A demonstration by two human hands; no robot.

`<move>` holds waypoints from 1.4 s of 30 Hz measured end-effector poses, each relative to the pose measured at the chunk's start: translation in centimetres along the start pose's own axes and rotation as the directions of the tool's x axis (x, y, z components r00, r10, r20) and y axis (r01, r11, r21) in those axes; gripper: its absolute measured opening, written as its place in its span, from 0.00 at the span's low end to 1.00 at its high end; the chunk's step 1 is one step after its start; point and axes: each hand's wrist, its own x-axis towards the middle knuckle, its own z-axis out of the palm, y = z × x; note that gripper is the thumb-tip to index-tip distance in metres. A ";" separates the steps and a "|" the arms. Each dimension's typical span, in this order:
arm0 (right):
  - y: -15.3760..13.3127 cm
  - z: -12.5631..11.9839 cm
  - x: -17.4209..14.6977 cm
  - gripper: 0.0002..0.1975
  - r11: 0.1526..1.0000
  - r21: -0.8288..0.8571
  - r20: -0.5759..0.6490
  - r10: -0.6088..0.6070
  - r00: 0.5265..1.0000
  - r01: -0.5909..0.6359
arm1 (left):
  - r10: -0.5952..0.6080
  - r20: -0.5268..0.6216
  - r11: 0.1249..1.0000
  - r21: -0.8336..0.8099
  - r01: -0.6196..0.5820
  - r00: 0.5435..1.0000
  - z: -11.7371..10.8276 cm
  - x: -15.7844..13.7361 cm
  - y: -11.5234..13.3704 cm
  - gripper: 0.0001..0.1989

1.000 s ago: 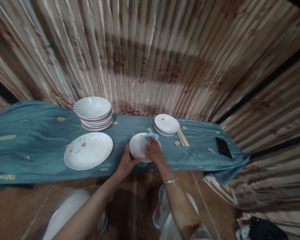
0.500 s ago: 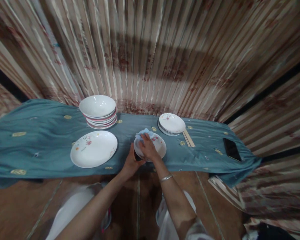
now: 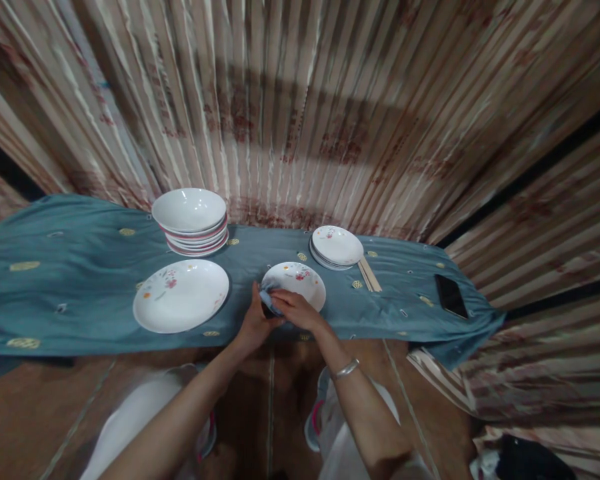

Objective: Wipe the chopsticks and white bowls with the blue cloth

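A white plate with a floral pattern (image 3: 307,283) is tilted up at the table's front edge. My left hand (image 3: 255,322) grips its lower left rim, thumb up along the side. In my right hand (image 3: 295,308) is a light blue cloth (image 3: 269,300), pressed against the plate's left rim close to my left thumb. Part of the cloth is hidden under the fingers. To the left lies a large oval white plate (image 3: 183,297) with flowers. Behind and to the right sits a short stack of small floral plates (image 3: 337,245).
A stack of white dishes topped by a bowl (image 3: 189,210) stands at the back left. Wooden chopsticks (image 3: 370,275) lie beside the small plates, and a black phone (image 3: 451,296) rests further right. Teal cloth (image 3: 90,273) covers the narrow table, with a striped curtain (image 3: 290,133) behind.
My right hand has drawn the blue cloth from the plate's upper left down to its lower left rim. More of the plate's floral face shows. The view has shifted slightly right.
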 end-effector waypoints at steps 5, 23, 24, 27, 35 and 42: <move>-0.2 -1.8 -1.4 0.12 0.996 -0.084 0.103 0.037 0.994 -0.028 | 0.038 0.018 0.999 0.036 -0.039 0.999 0.0 -0.1 0.6 0.55; -0.9 -3.5 -2.4 0.14 0.586 -0.698 -0.274 0.312 0.910 -0.411 | 0.056 0.029 0.991 0.117 -0.059 0.998 0.2 -0.2 1.5 0.52; -0.4 -3.4 -2.2 0.13 0.587 -0.695 -0.295 0.293 0.910 -0.415 | 0.052 0.031 0.990 0.126 -0.055 0.998 0.2 -0.2 1.6 0.52; 0.9 -3.3 -1.6 0.13 0.634 -0.677 -0.315 0.207 0.926 -0.372 | 0.035 0.021 0.990 0.138 -0.037 0.999 0.1 -0.2 1.7 0.53; 2.1 -2.2 0.6 0.15 0.770 -0.597 -0.230 0.104 0.968 -0.225 | 0.014 0.007 0.995 0.098 -0.015 1.000 0.1 -0.3 1.2 0.53; 1.6 -0.2 1.4 0.17 0.837 -0.542 -0.108 0.017 0.994 -0.073 | -0.002 -0.015 0.981 0.192 0.005 1.000 0.1 -0.4 1.3 0.51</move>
